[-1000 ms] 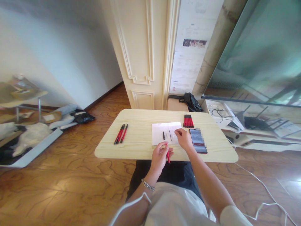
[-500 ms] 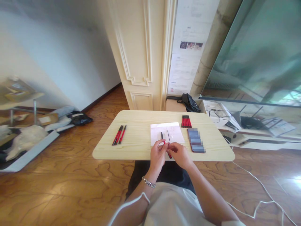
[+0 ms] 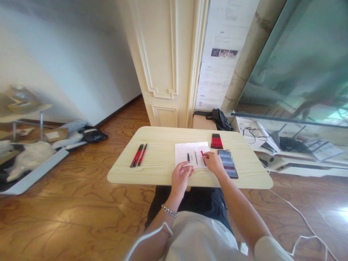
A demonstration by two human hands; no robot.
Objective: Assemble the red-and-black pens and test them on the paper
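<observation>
On the white sheet of paper (image 3: pixel 181 149), my right hand (image 3: pixel 214 163) pinches a red pen barrel (image 3: pixel 202 153) near the sheet's right edge. My left hand (image 3: pixel 179 177) is at the front edge of the sheet, its fingers loosely bent and apart, with nothing visible in them. Just beyond its fingertips lies a black pen tip piece (image 3: pixel 188 157). A thin dark pen refill (image 3: pixel 196 157) rests between the hands, and a small greyish piece, too small to make out, lies beside it.
Several red-and-black pens (image 3: pixel 216 141) lie in a row at the table's back right, above a phone (image 3: pixel 228 165). At the left are three more pens (image 3: pixel 138 156). The pale wooden table (image 3: pixel 160 139) has rounded corners. A white cable (image 3: pixel 299 210) runs over the floor.
My hands have drawn apart. The right has moved right and forward with the red barrel onto the paper's right side; the left has loosened its pinch and stays near the sheet's front.
</observation>
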